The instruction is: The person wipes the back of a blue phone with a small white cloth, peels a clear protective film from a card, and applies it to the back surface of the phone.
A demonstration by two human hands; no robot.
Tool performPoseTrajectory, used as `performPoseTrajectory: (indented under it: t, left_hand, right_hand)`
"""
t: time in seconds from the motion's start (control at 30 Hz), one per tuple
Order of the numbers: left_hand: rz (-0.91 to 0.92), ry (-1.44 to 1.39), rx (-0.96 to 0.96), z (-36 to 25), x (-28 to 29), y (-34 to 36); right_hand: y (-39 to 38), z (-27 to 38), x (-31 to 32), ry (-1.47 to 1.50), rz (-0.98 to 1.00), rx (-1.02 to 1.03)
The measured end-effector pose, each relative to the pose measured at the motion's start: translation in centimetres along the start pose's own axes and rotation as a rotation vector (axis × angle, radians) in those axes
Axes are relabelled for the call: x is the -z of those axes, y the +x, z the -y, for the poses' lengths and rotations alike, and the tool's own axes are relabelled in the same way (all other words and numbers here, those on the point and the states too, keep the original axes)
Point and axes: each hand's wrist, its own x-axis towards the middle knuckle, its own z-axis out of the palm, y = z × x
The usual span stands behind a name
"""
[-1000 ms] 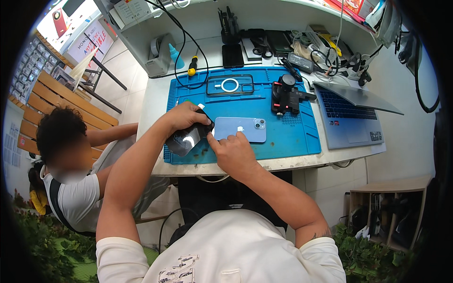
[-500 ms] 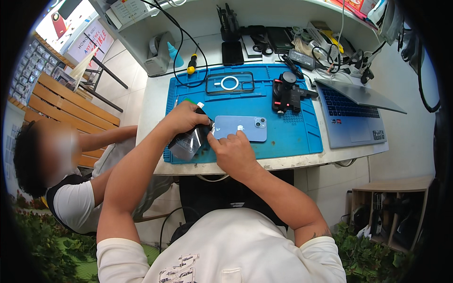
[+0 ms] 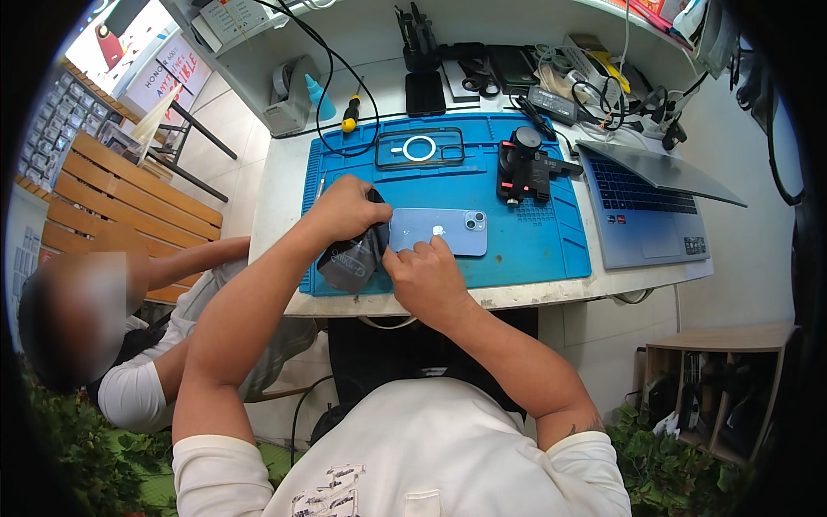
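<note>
A light-blue phone [image 3: 422, 226] lies back up on a blue work mat [image 3: 517, 258], its camera block toward the right. My left hand [image 3: 349, 211] is closed on a dark grey, cloth-like pouch [image 3: 351, 261] with pale print, which hangs down beside the phone's left end. The pouch's upper part reaches the phone's edge, and my fingers partly hide it. My right hand [image 3: 426, 280] has its fingers curled against the phone's lower edge and lower left corner. Its thumb tip is hard to make out there.
Behind the phone lies a clear case with a white ring [image 3: 419, 150]. A black clamp-like holder [image 3: 525, 168] stands right of it, then an open laptop [image 3: 646, 207]. A yellow-black screwdriver [image 3: 351, 114] and blue bottle [image 3: 319, 97] sit at the back left. Another person [image 3: 138, 379] sits at left.
The pouch has shifted slightly right and up and looks more crumpled, with less shine. My left hand has turned and risen a little. The right hand and phone have barely moved.
</note>
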Motion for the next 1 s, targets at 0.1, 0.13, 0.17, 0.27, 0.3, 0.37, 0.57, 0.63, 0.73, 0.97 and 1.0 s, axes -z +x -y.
performPoseTrajectory:
  t: [0.1,0.13,0.17,0.27,0.3,0.37,0.57,0.63,0.73,0.97,1.0]
  left_hand:
    - [-0.001,-0.032,-0.018,0.4,-0.2,0.2]
    - [-0.004,-0.037,-0.039,0.5,-0.2,0.2]
    - [-0.004,-0.037,-0.039,0.6,-0.1,0.2]
    - [0.027,-0.077,-0.028,0.8,0.1,0.1]
    - [0.049,-0.108,-0.018,0.9,0.2,0.2]
    - [0.071,-0.14,-0.008,1.2,0.3,0.2]
    - [0.074,-0.17,0.015,1.8,0.3,0.5]
    - [0.075,-0.193,0.027,1.9,0.3,0.4]
    - [0.077,-0.208,0.045,2.3,0.2,0.5]
    - [0.082,-0.236,0.045,2.6,0.1,0.7]
    - [0.075,-0.236,0.05,2.7,0.1,0.7]
  right_hand:
    - [0.0,0.0,-0.1,0.01,0.001,-0.002]
    - [0.0,0.0,-0.1,0.01,0.001,-0.003]
    - [0.0,0.0,-0.2,0.02,0.002,-0.008]
    - [0.0,0.0,0.0,0.022,0.001,-0.015]
    - [0.0,0.0,0.0,0.016,-0.002,-0.014]
    - [0.0,0.1,0.1,0.019,-0.006,-0.018]
    - [0.1,0.2,0.2,0.021,-0.011,-0.026]
    - [0.1,0.2,0.2,0.023,-0.011,-0.032]
    - [0.2,0.2,0.2,0.023,-0.008,-0.034]
    - [0.1,0.2,0.2,0.031,-0.01,-0.041]
    - [0.1,0.2,0.2,0.035,-0.014,-0.042]
